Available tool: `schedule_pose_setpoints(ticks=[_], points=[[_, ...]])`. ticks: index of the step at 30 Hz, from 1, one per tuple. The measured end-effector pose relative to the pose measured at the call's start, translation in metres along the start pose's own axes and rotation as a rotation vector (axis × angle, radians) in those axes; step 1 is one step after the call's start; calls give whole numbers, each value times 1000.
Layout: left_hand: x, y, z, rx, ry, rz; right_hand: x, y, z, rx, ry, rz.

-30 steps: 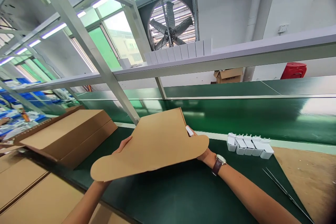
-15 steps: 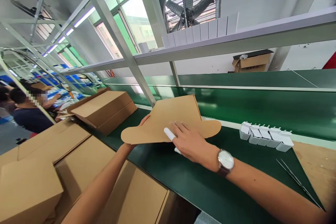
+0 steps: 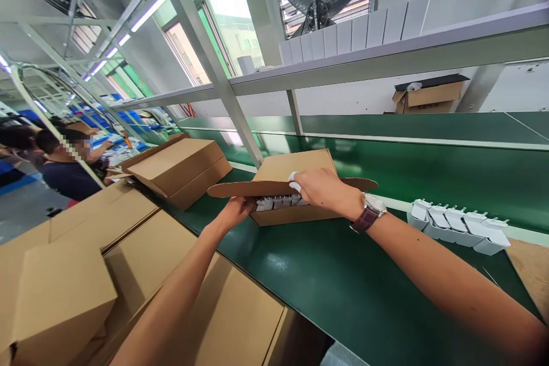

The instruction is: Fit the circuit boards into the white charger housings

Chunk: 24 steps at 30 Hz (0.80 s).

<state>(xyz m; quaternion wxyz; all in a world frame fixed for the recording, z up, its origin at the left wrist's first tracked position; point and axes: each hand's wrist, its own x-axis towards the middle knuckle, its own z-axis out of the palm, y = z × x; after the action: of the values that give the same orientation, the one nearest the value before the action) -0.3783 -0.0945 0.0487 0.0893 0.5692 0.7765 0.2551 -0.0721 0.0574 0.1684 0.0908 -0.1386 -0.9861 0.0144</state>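
Note:
A brown cardboard box (image 3: 287,219) sits on the green work surface in front of me, its lid (image 3: 295,163) partly down. Through the gap at the front, a row of white plug-like pieces (image 3: 278,202) shows inside. My right hand (image 3: 321,187) grips the lid's front flap (image 3: 244,189), with white covers on some fingertips and a watch on the wrist. At the box's front left corner, my left hand (image 3: 235,211) is closed on the side wall below the flap; its fingertips are partly hidden.
To the right stands a row of white adapters (image 3: 458,224) beside a wooden board (image 3: 529,266). Another cardboard box (image 3: 180,171) is at the left, with several larger cartons (image 3: 64,291) nearer me. A metal shelf (image 3: 364,66) crosses above. A person (image 3: 68,166) is at far left.
The lid's front flap has swung from facing me to nearly edge-on, exposing the white pieces. My right hand has moved up onto the flap, my left to the front corner. The view has shifted slightly.

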Motion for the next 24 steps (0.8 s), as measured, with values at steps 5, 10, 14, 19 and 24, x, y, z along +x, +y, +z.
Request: schedule_pose_setpoints(ticks=[5,10,14,19,24], points=[[-5,-2,5,39,31,11,-3,0,4,-9,2,-16],[-1,-1,-2,79,36,24,1,1,4,-9,-6,-8],[-3,-4,7,77,66,34,1,2,6,-19,3,-10],[-10,-5,22,32,47,79,-2,-7,10,-27,-57,-28],[-25,-9,13,-13,-1,110,-5,-4,0,154,-121,-54]])
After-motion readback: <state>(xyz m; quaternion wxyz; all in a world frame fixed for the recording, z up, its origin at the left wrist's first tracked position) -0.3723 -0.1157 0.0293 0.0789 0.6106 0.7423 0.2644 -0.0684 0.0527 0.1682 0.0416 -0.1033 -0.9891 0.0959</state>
